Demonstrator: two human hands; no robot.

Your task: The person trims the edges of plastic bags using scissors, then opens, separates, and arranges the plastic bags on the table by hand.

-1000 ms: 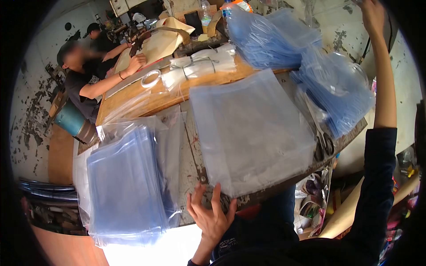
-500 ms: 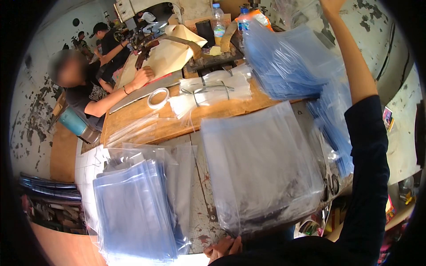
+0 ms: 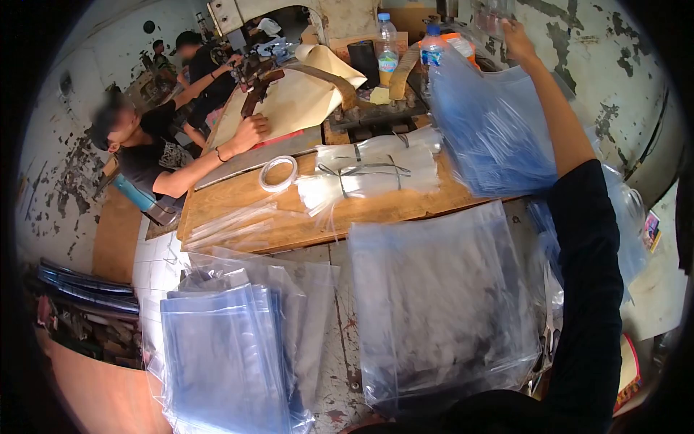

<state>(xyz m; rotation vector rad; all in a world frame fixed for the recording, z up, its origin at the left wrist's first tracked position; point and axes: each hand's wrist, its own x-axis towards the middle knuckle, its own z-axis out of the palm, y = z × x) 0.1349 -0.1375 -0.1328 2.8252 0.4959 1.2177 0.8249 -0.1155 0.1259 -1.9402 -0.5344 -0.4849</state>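
My right hand (image 3: 517,40) is raised at the top right, its fingers closed at a clear plastic piece (image 3: 493,20) near the wall. My left hand is hardly in view; only a sliver of skin shows at the bottom edge. A flat stack of clear plastic sheets (image 3: 441,311) lies in front of me. To its left is a bluish stack of plastic (image 3: 224,362). Beyond, under my right arm, a heap of blue-tinted plastic (image 3: 491,130) is piled up. Scissors (image 3: 551,336) lie partly hidden beside the sleeve.
On the wooden board (image 3: 238,192) are a tape roll (image 3: 277,174), tied bundles of clear strips (image 3: 376,173) and loose strips. Two bottles (image 3: 387,54) stand behind. A co-worker (image 3: 155,145) sits at the left, a hand on brown material (image 3: 311,90); other people are further back.
The view has tilted up toward the back of the table. My left hand has dropped to the bottom edge, almost out of view. My right hand stays raised, now more fully visible with clear plastic.
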